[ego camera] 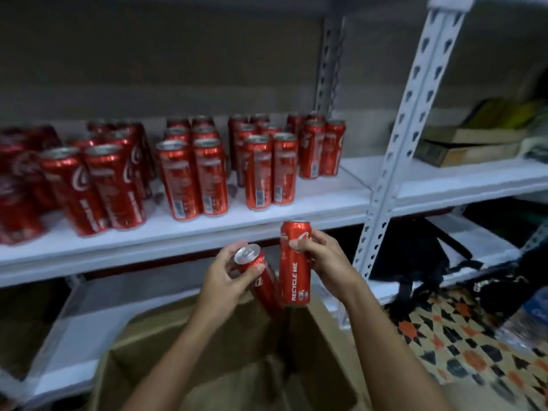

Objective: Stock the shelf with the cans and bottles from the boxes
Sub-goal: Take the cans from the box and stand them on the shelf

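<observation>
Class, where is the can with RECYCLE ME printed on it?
The right hand holds it upright below the shelf edge, beside the left hand's tilted can.

The cans [189,176] on the shelf [326,200] are red with silver tops and white script; the shelf is white, its uprights [406,134] pale grey with dark slots. The two held cans, one [264,280] tilted and one [296,262] upright, are the same red, the upright one lettered white. The box [166,366] is brown. The floor [462,348] is tiled in black, orange and cream stars. A bag [415,256] is black.
</observation>
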